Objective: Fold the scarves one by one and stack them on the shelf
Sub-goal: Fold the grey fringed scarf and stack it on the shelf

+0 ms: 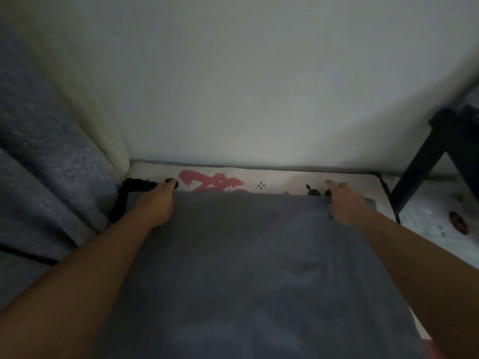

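Note:
A large grey-blue scarf (246, 268) lies spread flat over a white surface with red and black print (254, 177), reaching from the near edge to close by the wall. My left hand (155, 203) holds its far left corner, fingers curled at the cloth's edge. At the far right corner my right hand (344, 203) grips the edge, with the thumb tucked under the fabric and the fingers stretched forward. Both forearms reach over the scarf's sides.
A white wall (259, 86) rises just behind the surface. Grey-blue fabric (46, 164) hangs bunched at the left, with a black strap (121, 203) beside it. A dark frame leg (420, 161) stands at the right over a pale patterned floor (440, 218).

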`<state>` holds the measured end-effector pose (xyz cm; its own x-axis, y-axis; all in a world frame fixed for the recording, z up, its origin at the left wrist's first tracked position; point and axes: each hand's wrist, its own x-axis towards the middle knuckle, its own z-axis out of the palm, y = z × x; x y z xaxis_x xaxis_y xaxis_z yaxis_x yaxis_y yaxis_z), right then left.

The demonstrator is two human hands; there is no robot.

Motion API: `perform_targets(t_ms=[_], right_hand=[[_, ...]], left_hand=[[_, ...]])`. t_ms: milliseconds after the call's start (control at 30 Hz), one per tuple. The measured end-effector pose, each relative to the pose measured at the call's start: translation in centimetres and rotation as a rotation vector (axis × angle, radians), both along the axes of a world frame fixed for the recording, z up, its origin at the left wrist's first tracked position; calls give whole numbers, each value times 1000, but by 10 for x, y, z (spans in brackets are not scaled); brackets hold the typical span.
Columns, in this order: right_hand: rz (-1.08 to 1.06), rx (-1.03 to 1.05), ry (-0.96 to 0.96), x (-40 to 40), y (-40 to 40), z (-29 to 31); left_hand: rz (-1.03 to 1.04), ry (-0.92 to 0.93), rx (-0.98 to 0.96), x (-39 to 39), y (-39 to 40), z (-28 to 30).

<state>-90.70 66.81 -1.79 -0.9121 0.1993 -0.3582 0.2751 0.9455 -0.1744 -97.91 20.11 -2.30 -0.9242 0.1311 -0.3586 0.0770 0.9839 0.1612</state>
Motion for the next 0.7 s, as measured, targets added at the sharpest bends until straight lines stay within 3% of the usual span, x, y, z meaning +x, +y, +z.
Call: perform_targets(t_ms=[133, 233, 367, 533, 600, 700], right_hand=[[-49, 7, -96, -4, 24, -18], [-82, 181, -130, -4, 34, -6], [-165, 292, 24, -36, 42, 16], [-317, 44, 218, -68, 43, 8], [-360, -99, 297, -42, 25, -12], [-334, -125, 461, 42, -17, -31]], left_hand=[[117, -22, 14, -18, 0, -13], [244, 2, 82, -21, 7, -4], [245, 141, 73, -53, 38, 8], [302, 187, 51, -71, 76, -4], [357, 232, 208, -39, 91, -8], [324, 290, 357, 49, 102, -13]])
